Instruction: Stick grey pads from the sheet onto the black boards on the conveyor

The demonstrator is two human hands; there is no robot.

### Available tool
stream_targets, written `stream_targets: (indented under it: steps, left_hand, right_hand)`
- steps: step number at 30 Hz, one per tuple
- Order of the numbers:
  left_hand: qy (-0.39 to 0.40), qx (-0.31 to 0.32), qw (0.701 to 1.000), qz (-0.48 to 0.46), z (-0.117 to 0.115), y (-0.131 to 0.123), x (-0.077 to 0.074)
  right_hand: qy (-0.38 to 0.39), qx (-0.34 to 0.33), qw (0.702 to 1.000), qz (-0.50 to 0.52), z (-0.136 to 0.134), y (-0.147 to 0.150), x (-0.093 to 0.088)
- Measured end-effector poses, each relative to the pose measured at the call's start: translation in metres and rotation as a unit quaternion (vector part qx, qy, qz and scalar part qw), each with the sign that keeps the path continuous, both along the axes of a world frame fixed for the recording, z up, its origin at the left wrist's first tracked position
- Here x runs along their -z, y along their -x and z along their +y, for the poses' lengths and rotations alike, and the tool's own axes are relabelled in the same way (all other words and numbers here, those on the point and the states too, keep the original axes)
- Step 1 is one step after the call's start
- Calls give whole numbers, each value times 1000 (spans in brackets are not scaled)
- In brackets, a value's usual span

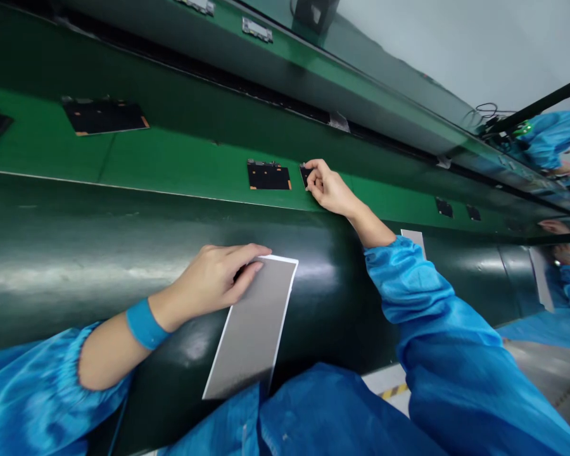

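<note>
My left hand, a blue band on its wrist, pinches the top edge of a long grey sheet with white borders. The sheet lies slanted on the dark green bench, its lower end against my blue clothing. On the green strip behind the bench, my right hand has its fingers closed on a thin black panel. Most of that panel is hidden by the hand. Just left of it lies a similar black panel with small orange patches at its corners and small parts along its top edge.
More black panels lie to the left on the green strip, and two small ones farther right. A raised shelf behind carries small metallic parts. Another grey sheet shows behind my right sleeve. People in blue sleeves are at the right.
</note>
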State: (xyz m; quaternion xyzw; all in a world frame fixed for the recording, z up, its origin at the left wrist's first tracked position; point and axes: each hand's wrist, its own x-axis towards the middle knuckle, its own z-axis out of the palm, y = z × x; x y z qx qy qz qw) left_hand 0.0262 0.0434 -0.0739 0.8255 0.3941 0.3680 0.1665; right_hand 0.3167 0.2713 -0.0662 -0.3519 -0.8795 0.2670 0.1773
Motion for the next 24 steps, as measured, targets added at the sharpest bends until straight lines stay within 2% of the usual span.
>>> stream_targets:
  steps: [10, 14, 17, 20, 22, 24]
  left_hand:
    - [-8, -6, 1000, 3, 1, 0, 1]
    - [-6, -9, 1000, 3, 1, 0, -1]
    - [-2, -11, 1000, 5, 1, 0, -2]
    - [2, -11, 1000, 5, 1, 0, -2]
    - [10, -11, 1000, 3, 1, 0, -1]
    - [30, -14, 999, -1, 1, 0, -1]
  right_hand:
    - [-13, 16, 999, -34, 3, -20, 0]
    - [-39, 37, 994, -97, 0, -24, 0]
    - [-85, 82, 982, -150, -4, -28, -8]
    - [-118, 118, 978, -125, -7, -26, -20]
    - [-80, 98, 989, -80, -10, -15, -25]
    - [2, 54, 998, -37, -12, 3, -26]
